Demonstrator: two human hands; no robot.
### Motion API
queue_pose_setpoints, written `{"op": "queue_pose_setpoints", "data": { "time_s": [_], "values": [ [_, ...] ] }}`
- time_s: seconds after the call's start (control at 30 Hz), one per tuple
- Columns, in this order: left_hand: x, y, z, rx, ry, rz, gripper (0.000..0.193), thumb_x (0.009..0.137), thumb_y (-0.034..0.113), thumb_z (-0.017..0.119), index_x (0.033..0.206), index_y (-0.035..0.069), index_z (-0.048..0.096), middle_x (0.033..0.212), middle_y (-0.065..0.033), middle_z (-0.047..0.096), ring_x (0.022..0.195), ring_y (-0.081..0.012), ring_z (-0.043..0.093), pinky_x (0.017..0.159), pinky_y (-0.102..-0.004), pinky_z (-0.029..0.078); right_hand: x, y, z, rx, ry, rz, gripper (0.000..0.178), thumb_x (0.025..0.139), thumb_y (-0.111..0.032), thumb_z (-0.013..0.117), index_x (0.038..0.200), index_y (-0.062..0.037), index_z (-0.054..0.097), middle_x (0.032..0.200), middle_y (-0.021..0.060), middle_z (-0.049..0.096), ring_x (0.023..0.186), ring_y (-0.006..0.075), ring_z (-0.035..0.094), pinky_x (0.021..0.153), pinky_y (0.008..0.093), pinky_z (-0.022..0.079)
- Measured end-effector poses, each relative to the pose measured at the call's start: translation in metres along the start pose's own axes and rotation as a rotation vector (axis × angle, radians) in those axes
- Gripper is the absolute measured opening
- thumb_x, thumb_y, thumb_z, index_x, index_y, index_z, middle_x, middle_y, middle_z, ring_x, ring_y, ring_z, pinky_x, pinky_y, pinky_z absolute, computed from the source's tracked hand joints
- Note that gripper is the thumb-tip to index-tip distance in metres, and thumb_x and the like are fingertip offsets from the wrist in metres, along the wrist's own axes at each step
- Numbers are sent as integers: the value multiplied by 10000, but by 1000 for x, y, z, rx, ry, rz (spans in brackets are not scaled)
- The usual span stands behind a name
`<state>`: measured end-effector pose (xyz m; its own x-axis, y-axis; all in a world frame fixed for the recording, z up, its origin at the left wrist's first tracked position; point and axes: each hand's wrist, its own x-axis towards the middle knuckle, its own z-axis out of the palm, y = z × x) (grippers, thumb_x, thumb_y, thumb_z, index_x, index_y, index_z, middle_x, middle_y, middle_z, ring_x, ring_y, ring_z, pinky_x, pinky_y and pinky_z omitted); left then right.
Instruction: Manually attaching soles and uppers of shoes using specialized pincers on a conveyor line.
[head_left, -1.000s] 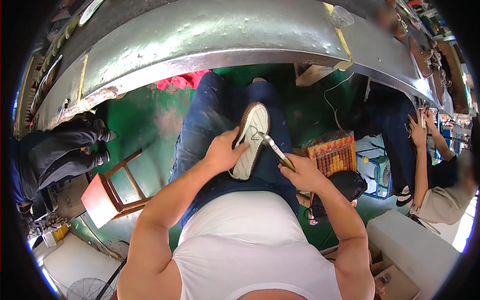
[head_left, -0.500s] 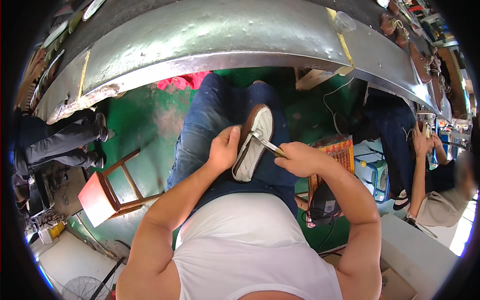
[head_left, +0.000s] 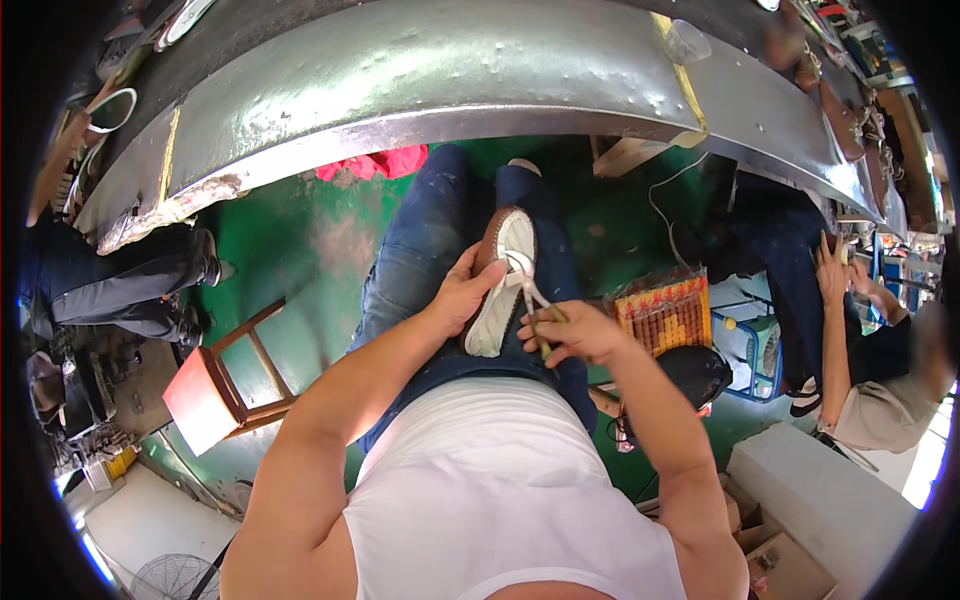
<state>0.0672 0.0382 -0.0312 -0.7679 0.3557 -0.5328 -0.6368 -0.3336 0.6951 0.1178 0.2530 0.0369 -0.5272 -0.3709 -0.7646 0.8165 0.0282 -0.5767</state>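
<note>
**One shoe, two hands, one tool**

One long metal workbench curves across the top. One red wooden stool stands on the green floor. One shoe, white sole up, rests on the lap; the left hand clasps its side. The right hand is closed around one thin pincer tool touching the sole.

The shoe lies sole-up on the person's lap. Left of the shoe the left hand touches its edge; right of it the right hand has a tool reaching onto the sole. Beyond the shoe runs the tabletop; a stool stands far left of it, a basket right.
</note>
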Motion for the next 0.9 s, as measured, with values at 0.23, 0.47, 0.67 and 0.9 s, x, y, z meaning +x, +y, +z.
{"op": "queue_pose_setpoints", "data": {
  "time_s": [0.23,0.47,0.67,0.9],
  "values": [
    [5,10,16,384,167,-60,646,864,274,720,1390,33,433,1233,-144,611,1119,-219,595,943,-343,484,-21,-62,-5,-628,153,-51,348,983,-313,541,982,34,573,781,130,669,707,208,653,613,339,536],
    [5,28,16,597,158,-147,642,858,255,721,1380,24,425,1240,-173,604,1127,-258,601,951,-367,488,1,-70,-9,-1220,327,-419,432,989,-333,507,890,69,632,821,278,649,832,451,638,748,489,503],
    [9,45,13,382,-24,-347,644,864,191,737,1393,60,393,1268,-103,580,1133,-222,585,981,-412,469,-36,-46,-19,-892,24,-66,431,992,-358,510,853,41,594,713,134,630,618,211,643,599,358,512],
    [11,44,14,335,-58,-346,637,862,175,733,1378,29,390,1273,-140,579,1151,-243,586,986,-394,477,-35,-30,13,-1208,-22,-148,424,977,-367,520,973,49,602,856,265,659,864,445,644,796,506,498]
  ]
}}
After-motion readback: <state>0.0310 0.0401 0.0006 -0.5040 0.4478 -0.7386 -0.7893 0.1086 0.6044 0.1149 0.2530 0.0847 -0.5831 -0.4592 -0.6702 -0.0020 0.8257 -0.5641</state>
